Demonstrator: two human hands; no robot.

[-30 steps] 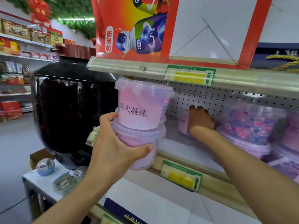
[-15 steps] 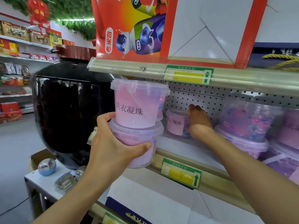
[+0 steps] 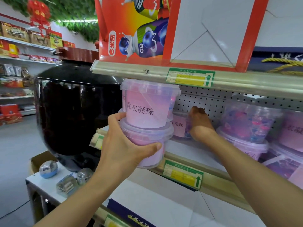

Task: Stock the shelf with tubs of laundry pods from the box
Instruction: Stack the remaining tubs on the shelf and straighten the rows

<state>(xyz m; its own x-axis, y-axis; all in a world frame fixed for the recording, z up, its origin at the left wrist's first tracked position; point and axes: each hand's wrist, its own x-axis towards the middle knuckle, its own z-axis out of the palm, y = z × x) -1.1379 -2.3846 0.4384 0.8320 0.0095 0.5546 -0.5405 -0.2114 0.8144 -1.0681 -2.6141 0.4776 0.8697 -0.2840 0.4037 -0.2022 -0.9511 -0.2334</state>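
Two round tubs of clear, glossy plastic stand stacked in the middle of the frame, each tapering downward under a wide snap-on lid with a raised rim. The upper tub point(image 3: 148, 106) wears a smooth pink-to-lilac label printed with dark characters; the lower tub point(image 3: 145, 145) is filled with the same pink and sits partly over the front edge of the shelf point(image 3: 185, 148), a flat pale board with a beige metal lip and green-and-yellow price tags. The left hand point(image 3: 122, 146) has its grip on the lower tub — thumb curled across the front wall, fingers wrapped round the far left side up to the seam where the two tubs meet. Right of centre, deeper in, the right hand point(image 3: 200, 124) reaches to the perforated white back panel point(image 3: 205, 99) and lies over a third tub point(image 3: 180, 126) standing at the rear of the shelf, fingers bent down behind it; whether they clasp it or only rest on it cannot be told. At the right edge more tubs point(image 3: 247, 122) stand stacked, see-through walls showing pink and blue pods. Behind the left hand bulges a big, shiny black jar point(image 3: 73, 112), and a red-and-white carton point(image 3: 172, 30) fills the top shelf.
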